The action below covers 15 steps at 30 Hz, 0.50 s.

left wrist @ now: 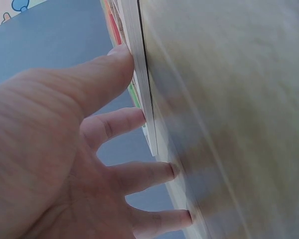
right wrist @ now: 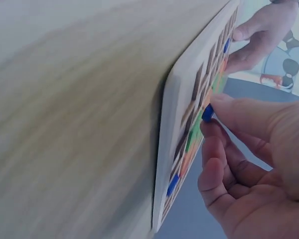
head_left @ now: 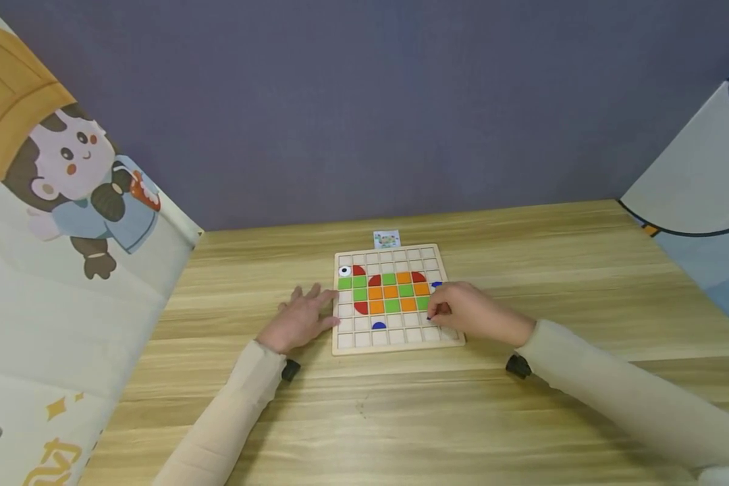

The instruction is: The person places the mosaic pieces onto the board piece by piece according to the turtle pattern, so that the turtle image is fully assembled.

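Observation:
A square wooden grid board (head_left: 362,339) lies on the table, with orange, green and red pieces set in its cells. At its upper left is a white tile with a black eye (head_left: 345,271). One blue half-round piece (head_left: 379,326) sits in a lower cell; another blue piece (head_left: 437,284) is near the right side. My right hand (head_left: 462,312) pinches a small blue piece (right wrist: 208,113) between thumb and forefinger, over the board's lower right. The left hand (head_left: 300,317) has its fingers spread, thumb and forefinger at the board's left edge, the other fingertips by the tabletop.
Behind the board lies a small picture card (head_left: 386,239) with a coloured pattern. The wood-grain table (head_left: 364,418) backs onto a dark blue panel (head_left: 376,115). Printed cartoon sheets stand at left (head_left: 30,290) and right (head_left: 698,169).

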### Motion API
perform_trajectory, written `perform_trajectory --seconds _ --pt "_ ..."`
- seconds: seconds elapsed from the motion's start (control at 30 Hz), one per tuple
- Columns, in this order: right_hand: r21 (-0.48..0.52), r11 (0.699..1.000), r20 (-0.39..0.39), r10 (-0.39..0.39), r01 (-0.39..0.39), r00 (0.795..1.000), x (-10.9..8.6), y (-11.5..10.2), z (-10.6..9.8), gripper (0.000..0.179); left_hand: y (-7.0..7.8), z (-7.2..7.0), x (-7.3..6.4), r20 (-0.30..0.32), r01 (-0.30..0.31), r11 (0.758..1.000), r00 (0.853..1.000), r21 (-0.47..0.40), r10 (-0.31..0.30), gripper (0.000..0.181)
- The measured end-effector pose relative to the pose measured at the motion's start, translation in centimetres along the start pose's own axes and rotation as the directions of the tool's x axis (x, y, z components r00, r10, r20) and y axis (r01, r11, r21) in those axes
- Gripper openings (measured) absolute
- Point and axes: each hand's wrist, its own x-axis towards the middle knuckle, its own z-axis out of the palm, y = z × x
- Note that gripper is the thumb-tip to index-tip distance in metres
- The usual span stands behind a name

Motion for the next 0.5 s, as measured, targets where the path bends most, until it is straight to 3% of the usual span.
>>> perform_trajectory --seconds 0.3,0.5 --pt "0.017 1.000 0.041 0.023 -0.024 0.999 0.86 -0.12 0.49 0.003 0.23 -0.21 -0.13 -0.002 -0.002 1.000 1.000 -0.002 0.002 0.061" --pt "-0.013 1.000 0.050 -0.019 0.020 0.999 0.79 -0.28 0.42 0.008 0.00 -0.21 -0.21 -0.004 -0.001 1.000 1.000 -0.010 0.001 0.060"
